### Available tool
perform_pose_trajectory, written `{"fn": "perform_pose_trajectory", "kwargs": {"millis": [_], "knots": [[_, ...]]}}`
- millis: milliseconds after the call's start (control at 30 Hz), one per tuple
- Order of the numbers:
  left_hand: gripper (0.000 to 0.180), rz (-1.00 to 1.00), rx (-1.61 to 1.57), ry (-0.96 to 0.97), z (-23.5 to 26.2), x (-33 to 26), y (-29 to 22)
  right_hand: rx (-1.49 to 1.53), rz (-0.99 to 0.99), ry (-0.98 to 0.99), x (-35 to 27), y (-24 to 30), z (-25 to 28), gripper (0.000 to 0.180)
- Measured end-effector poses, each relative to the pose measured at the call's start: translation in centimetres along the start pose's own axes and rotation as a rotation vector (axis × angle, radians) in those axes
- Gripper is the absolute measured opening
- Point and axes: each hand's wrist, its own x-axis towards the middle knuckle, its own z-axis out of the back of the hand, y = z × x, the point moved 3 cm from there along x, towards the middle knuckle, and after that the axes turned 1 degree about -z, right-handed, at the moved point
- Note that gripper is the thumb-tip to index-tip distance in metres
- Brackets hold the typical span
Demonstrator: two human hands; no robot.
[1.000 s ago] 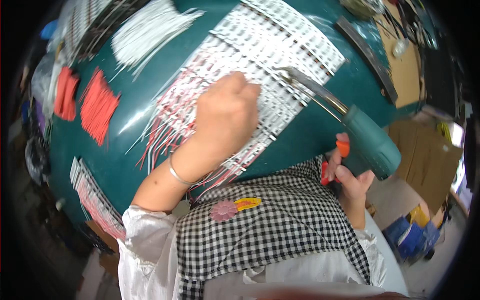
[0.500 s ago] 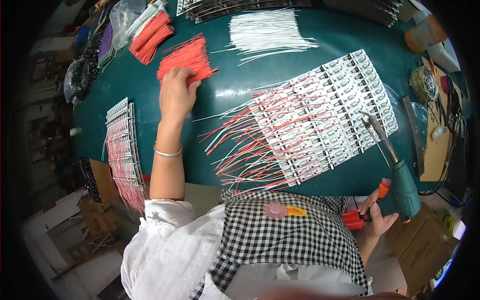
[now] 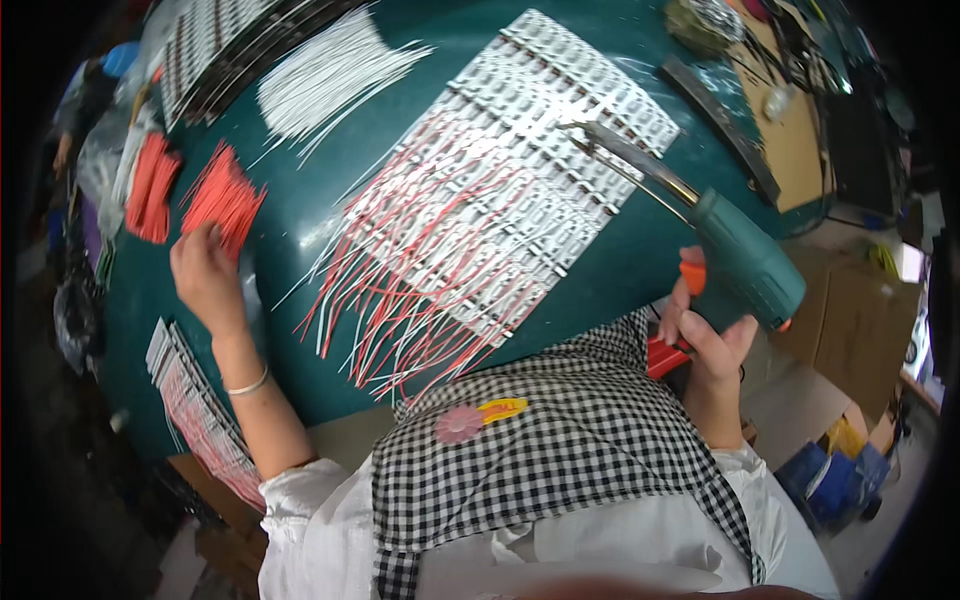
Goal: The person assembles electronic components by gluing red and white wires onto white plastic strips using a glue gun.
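Left hand: the left hand (image 3: 205, 275) rests on the green table (image 3: 300, 230), fingertips at the lower edge of a pile of short red wires (image 3: 222, 197).
Right hand: the right hand (image 3: 705, 335) grips a green soldering gun (image 3: 735, 255) by its handle, finger beside the orange trigger (image 3: 692, 276).
Gun tip: its metal nozzle (image 3: 625, 155) lies over rows of white LED strips (image 3: 530, 170).
Strip leads: red and white wires (image 3: 400, 310) fan out toward the person's checked apron (image 3: 560, 450).
Other stock: a bundle of white wires (image 3: 325, 80) lies at the far side.

One head-worn fisheye cam, looking steeply down, close over green table (image 3: 600, 270) w/ both forearms.
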Motion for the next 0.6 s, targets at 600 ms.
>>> {"fn": "perform_pose_trajectory", "kwargs": {"millis": [600], "knots": [[0.017,0.574,-1.663,1.307,2.5,3.4,-25.6,-0.076,0.303,0.259,2.4,-0.4,-4.9,0.05]]}}
